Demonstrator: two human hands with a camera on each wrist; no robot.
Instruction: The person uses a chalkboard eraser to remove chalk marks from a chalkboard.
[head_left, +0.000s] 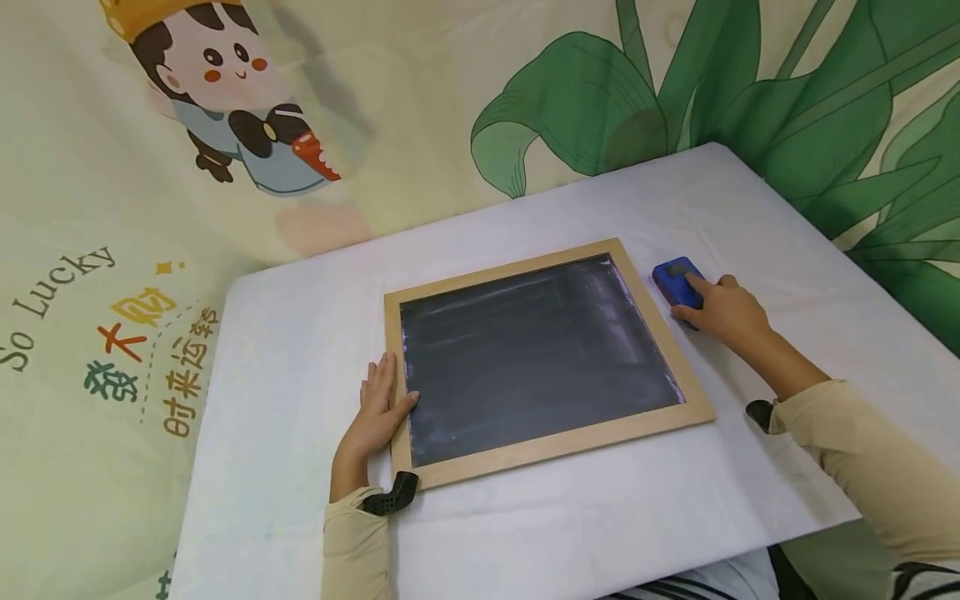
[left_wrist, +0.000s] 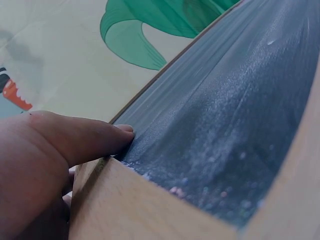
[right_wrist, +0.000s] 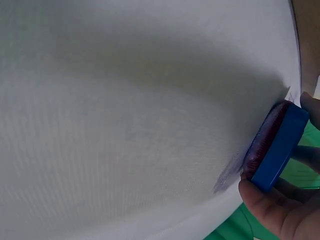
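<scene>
A wood-framed chalkboard (head_left: 525, 358) lies on the white-covered table, faint chalk haze across its dark surface. My left hand (head_left: 378, 421) holds its left edge: the thumb (left_wrist: 95, 142) reaches over the frame onto the black surface, while the other fingers lie along the outer side, mostly hidden in the left wrist view. Right of the board, my right hand (head_left: 723, 312) grips a blue chalkboard eraser (head_left: 675, 282) between thumb and fingers. In the right wrist view the eraser (right_wrist: 277, 145) shows a dark red and purple felt side facing the white cloth, beside a purple smudge (right_wrist: 230, 172).
The white tablecloth (head_left: 285, 333) surrounds the board. Behind the table hangs a printed curtain (head_left: 420, 100) with a cartoon figure and green leaves. Purple chalk residue lines the inner edges of the wooden frame (left_wrist: 150, 210). A black camera sits at each wrist.
</scene>
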